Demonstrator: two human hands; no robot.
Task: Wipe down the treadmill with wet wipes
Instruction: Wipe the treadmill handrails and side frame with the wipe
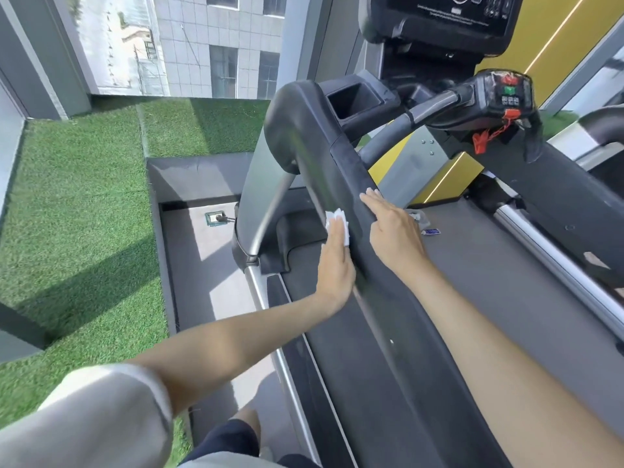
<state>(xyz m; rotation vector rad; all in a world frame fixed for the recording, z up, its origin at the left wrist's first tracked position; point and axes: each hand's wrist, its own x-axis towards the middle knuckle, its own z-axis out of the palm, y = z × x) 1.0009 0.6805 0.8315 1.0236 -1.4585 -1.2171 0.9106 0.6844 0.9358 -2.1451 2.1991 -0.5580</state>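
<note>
Treadmill (472,271) seen from above by a person standing at its left side, with all positions given relative to the black side handrail (337,157). The handrail is a broad, rounded bar of matt, slightly pebbled plastic or rubber that curves downward at its far end onto a smooth, brushed-silver upright (263,204). To its right lies the flat grey running deck, and beyond its far end stand the dark console (439,15) and a glossy control pod (506,92) with red and green buttons. To its left, beyond the treadmill, lies coarse green artificial turf (84,197). The left hand (334,271) lies against the rail's outer face, fingers straight and together, pressing a crumpled white wet wipe (337,221) flat to the surface. The right hand (391,228) rests on the rail's inner edge, fingers extended and holding nothing. A clear crumpled wrapper (417,216) and a small blue packet (431,232) lie on the deck just right of the rail. Progress appears partial: wiping is under way at the rail's midsection, while the console, pod, deck and opposite rail probably remain. Glare prevents telling which surfaces are already damp.
</note>
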